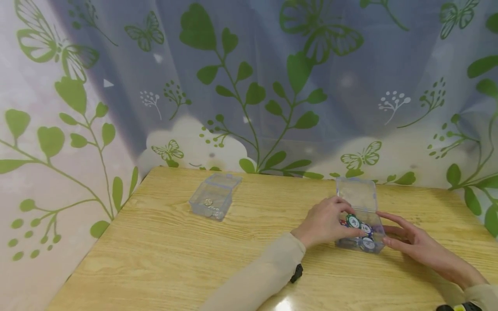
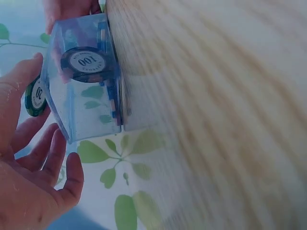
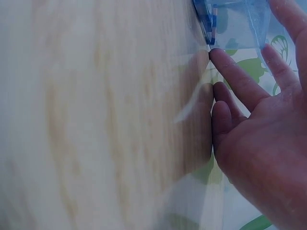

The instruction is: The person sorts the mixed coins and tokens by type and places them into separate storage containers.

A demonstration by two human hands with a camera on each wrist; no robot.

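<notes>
A clear plastic box (image 1: 379, 231) with its hinged lid (image 1: 356, 194) raised stands on the right side of the table. Several poker chips lie inside, among them a dark blue one marked 100 (image 2: 86, 64). My left hand (image 1: 324, 221) reaches over the box from the left. Between its thumb and fingers it pinches a green poker chip (image 2: 36, 96) at the level of the rim. On the box's right side, my right hand (image 1: 424, 247) has its fingers spread, with fingertips against or close to the wall. The left fingers partly hide the chips in the head view.
Farther left on the wooden table (image 1: 155, 250) stands a second clear box (image 1: 196, 203), lid open, holding several coin-like metal discs (image 1: 214, 212). A curtain (image 1: 264, 65) printed with leaves and butterflies hangs behind the table's back edge.
</notes>
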